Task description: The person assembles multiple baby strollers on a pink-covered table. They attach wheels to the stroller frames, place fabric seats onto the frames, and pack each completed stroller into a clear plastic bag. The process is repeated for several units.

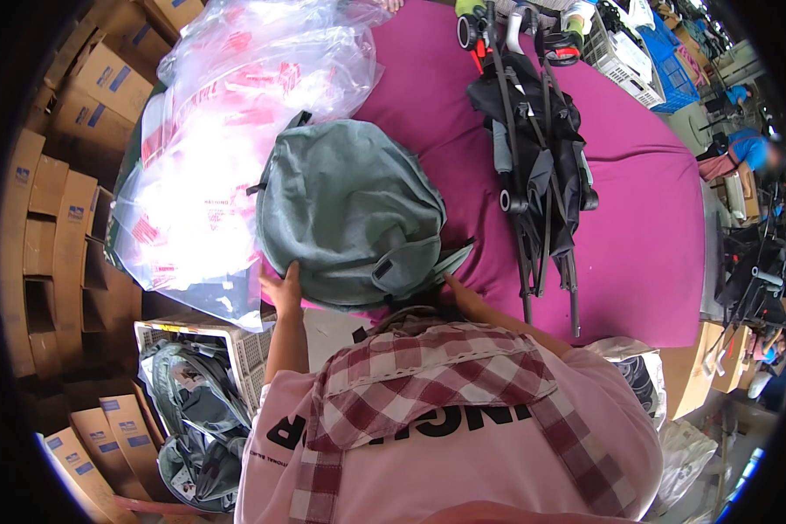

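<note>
Left fingers spread against green cover; right fingers, grip unclear; plastic bags, folded frame flank cover.

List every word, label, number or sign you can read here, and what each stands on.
I describe printed text without copying it.
Pink shirt: large black lettering, partly covered by the checked apron; smaller black lettering toward the left sleeve.
Clear plastic bags: red and pink print, partly lost in folds and glare.
Cardboard boxes: blue labels, the finer print too small to read.
Grey-green fabric piece: no legible text.
</note>
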`<action>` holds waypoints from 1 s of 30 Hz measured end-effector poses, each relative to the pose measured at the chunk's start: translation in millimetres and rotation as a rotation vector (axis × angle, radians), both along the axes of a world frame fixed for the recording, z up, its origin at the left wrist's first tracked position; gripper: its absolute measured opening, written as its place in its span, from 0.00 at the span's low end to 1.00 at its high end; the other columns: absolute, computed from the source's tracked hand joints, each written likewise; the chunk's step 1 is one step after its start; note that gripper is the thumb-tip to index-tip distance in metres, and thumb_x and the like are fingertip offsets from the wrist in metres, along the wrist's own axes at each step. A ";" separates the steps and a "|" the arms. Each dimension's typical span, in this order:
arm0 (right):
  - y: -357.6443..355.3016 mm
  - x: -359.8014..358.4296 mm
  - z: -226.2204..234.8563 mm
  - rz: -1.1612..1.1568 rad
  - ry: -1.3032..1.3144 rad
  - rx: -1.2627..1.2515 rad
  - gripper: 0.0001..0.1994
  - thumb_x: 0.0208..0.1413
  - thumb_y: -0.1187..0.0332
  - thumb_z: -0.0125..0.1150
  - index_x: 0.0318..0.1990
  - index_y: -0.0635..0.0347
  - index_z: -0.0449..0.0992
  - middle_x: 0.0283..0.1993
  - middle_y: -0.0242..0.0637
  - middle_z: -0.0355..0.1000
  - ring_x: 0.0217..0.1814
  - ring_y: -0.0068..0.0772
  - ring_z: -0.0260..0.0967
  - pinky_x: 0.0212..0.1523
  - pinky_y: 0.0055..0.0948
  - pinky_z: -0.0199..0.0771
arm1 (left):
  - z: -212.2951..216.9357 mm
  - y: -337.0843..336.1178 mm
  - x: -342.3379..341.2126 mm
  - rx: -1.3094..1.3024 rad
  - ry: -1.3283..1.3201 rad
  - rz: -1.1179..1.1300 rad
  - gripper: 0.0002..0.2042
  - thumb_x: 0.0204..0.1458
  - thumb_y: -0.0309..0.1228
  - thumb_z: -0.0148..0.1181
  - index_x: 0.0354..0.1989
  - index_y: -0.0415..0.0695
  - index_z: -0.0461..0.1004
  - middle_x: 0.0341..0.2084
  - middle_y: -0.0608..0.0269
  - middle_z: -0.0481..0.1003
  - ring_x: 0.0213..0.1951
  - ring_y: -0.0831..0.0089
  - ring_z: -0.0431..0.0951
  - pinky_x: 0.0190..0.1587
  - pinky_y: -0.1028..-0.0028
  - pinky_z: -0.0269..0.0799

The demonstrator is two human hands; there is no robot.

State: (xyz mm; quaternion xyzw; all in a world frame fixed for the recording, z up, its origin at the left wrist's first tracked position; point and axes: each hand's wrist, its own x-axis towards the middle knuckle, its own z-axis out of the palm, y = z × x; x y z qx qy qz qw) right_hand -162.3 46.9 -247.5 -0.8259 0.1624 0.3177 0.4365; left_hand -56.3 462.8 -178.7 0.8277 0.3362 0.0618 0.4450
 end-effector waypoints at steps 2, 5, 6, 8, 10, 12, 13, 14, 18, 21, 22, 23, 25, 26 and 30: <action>42.1 23.2 23.9 -0.472 0.252 0.377 0.25 0.58 0.45 0.61 0.41 0.63 0.75 0.31 0.42 0.73 0.31 0.40 0.72 0.32 0.38 0.70 | -21.1 -1.7 1.7 -0.472 -0.122 0.046 0.40 0.42 0.31 0.68 0.66 0.35 0.56 0.54 0.42 0.70 0.56 0.54 0.71 0.60 0.63 0.65; 88.9 49.5 32.4 -0.844 0.348 0.754 0.21 0.58 0.46 0.61 0.36 0.58 0.76 0.23 0.35 0.68 0.23 0.36 0.66 0.25 0.35 0.65 | 17.3 -6.6 13.5 -0.502 -0.053 -0.115 0.35 0.42 0.30 0.64 0.61 0.33 0.62 0.48 0.48 0.74 0.50 0.58 0.75 0.55 0.66 0.69; 93.4 52.9 56.3 -0.832 0.345 0.761 0.19 0.57 0.48 0.62 0.36 0.57 0.76 0.24 0.35 0.67 0.23 0.33 0.66 0.23 0.34 0.65 | 16.6 0.3 15.5 -0.413 -0.009 -0.174 0.33 0.42 0.31 0.64 0.60 0.33 0.63 0.49 0.48 0.74 0.49 0.58 0.75 0.54 0.66 0.70; 98.8 61.8 39.0 -0.921 0.269 0.804 0.18 0.57 0.49 0.62 0.37 0.57 0.76 0.24 0.35 0.67 0.24 0.33 0.66 0.24 0.34 0.66 | 10.6 10.4 18.4 -0.447 -0.028 -0.260 0.33 0.44 0.32 0.63 0.60 0.33 0.62 0.48 0.47 0.74 0.49 0.58 0.75 0.54 0.66 0.69; 96.7 68.0 42.3 -0.984 0.278 0.738 0.17 0.57 0.54 0.63 0.42 0.59 0.76 0.29 0.36 0.71 0.29 0.35 0.70 0.28 0.35 0.70 | 25.3 8.7 15.3 -0.462 -0.055 -0.307 0.32 0.45 0.31 0.63 0.60 0.33 0.62 0.49 0.49 0.74 0.50 0.60 0.75 0.54 0.66 0.69; 100.4 75.8 103.7 -1.000 0.062 0.708 0.14 0.57 0.58 0.63 0.45 0.56 0.76 0.36 0.34 0.74 0.35 0.32 0.72 0.36 0.33 0.74 | 43.8 -0.2 6.1 -0.527 -0.137 -0.327 0.32 0.48 0.30 0.64 0.62 0.33 0.61 0.50 0.50 0.74 0.50 0.61 0.74 0.55 0.65 0.69; 97.8 79.0 124.9 -1.015 -0.050 0.687 0.13 0.57 0.60 0.63 0.46 0.55 0.77 0.40 0.33 0.75 0.38 0.31 0.74 0.41 0.32 0.76 | 55.6 -11.6 2.7 -0.545 -0.196 -0.368 0.32 0.50 0.30 0.64 0.62 0.33 0.60 0.50 0.51 0.73 0.51 0.61 0.74 0.56 0.65 0.68; 85.3 81.6 132.8 -0.957 -0.291 0.678 0.15 0.57 0.62 0.63 0.48 0.59 0.76 0.43 0.34 0.75 0.41 0.31 0.73 0.42 0.33 0.74 | 67.5 -24.6 -2.3 -0.563 -0.255 -0.408 0.31 0.51 0.30 0.64 0.63 0.33 0.60 0.51 0.51 0.72 0.52 0.62 0.73 0.57 0.65 0.68; 16.6 80.9 204.3 -0.947 -0.798 0.729 0.15 0.58 0.66 0.60 0.51 0.64 0.74 0.45 0.36 0.75 0.45 0.31 0.73 0.48 0.33 0.73 | 79.7 -61.2 -10.9 -0.739 -0.330 -0.568 0.34 0.60 0.33 0.63 0.70 0.37 0.52 0.67 0.50 0.56 0.66 0.63 0.59 0.66 0.63 0.59; -18.4 62.6 264.6 -1.051 -0.833 0.744 0.15 0.60 0.64 0.56 0.49 0.65 0.73 0.46 0.39 0.75 0.46 0.36 0.75 0.51 0.34 0.75 | 88.6 -91.8 7.0 -0.976 -0.449 -0.532 0.39 0.61 0.36 0.61 0.74 0.40 0.44 0.69 0.51 0.53 0.68 0.61 0.56 0.69 0.61 0.53; -30.9 57.4 270.0 -1.098 -0.811 0.721 0.15 0.61 0.63 0.55 0.48 0.65 0.74 0.44 0.39 0.75 0.45 0.36 0.75 0.50 0.35 0.75 | 90.3 -99.0 15.6 -1.039 -0.483 -0.507 0.40 0.61 0.37 0.61 0.75 0.41 0.41 0.70 0.52 0.53 0.69 0.60 0.55 0.70 0.60 0.52; -41.6 53.0 273.2 -1.097 -0.820 0.707 0.15 0.62 0.63 0.55 0.48 0.66 0.74 0.43 0.39 0.76 0.45 0.36 0.75 0.50 0.35 0.75 | 92.3 -106.0 21.8 -1.084 -0.505 -0.502 0.41 0.60 0.39 0.61 0.75 0.42 0.41 0.69 0.52 0.53 0.69 0.60 0.56 0.70 0.60 0.51; -63.1 41.8 275.9 -1.105 -0.837 0.677 0.16 0.62 0.61 0.55 0.47 0.67 0.74 0.42 0.40 0.76 0.44 0.35 0.75 0.49 0.36 0.76 | 99.4 -123.7 33.2 -1.175 -0.538 -0.501 0.43 0.59 0.42 0.62 0.75 0.43 0.40 0.69 0.52 0.54 0.69 0.59 0.56 0.71 0.59 0.50; -72.4 35.9 275.0 -1.107 -0.818 0.607 0.18 0.64 0.60 0.55 0.48 0.69 0.74 0.42 0.41 0.76 0.44 0.35 0.76 0.48 0.36 0.76 | 110.2 -135.6 37.4 -1.198 -0.523 -0.514 0.43 0.57 0.44 0.62 0.74 0.45 0.41 0.67 0.50 0.57 0.67 0.57 0.60 0.69 0.58 0.55; -110.8 14.7 230.0 -1.080 -0.674 0.637 0.19 0.65 0.58 0.59 0.51 0.68 0.74 0.43 0.38 0.77 0.44 0.33 0.76 0.47 0.33 0.77 | 92.6 -178.4 59.9 -1.239 -0.123 -0.382 0.36 0.55 0.38 0.62 0.69 0.45 0.51 0.59 0.49 0.64 0.59 0.56 0.68 0.61 0.56 0.67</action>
